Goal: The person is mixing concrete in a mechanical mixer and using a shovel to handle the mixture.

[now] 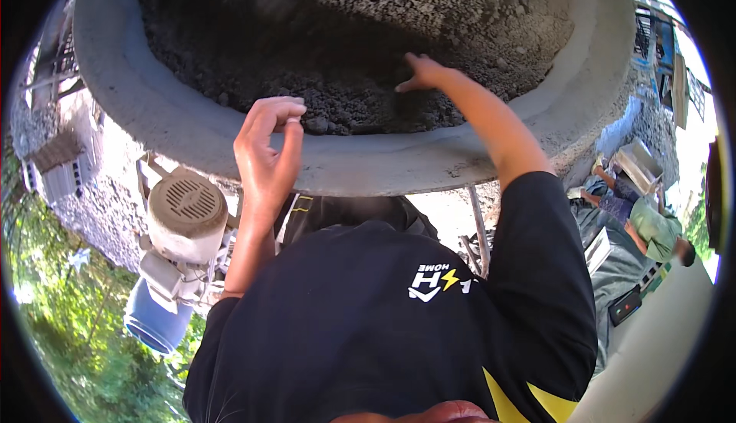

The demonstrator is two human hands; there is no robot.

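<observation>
Right grip [425, 75] over mix [460, 9]; lettered shirt [368, 316].

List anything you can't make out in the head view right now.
All in the head view:
Far side of the large round grey basin: cut off by the picture's top edge.
The basin's floor: covered by the dark grey crumbly mix.
Whether the bare right hand touches the mix: too dark there.
Whether the bare left hand holds anything small: its own curled shape hides the inside.

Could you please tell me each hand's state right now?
Left hand: partly curled; whether it holds anything cannot be told.
Right hand: open, fingers spread, at the dark crumbly mixture.
</observation>
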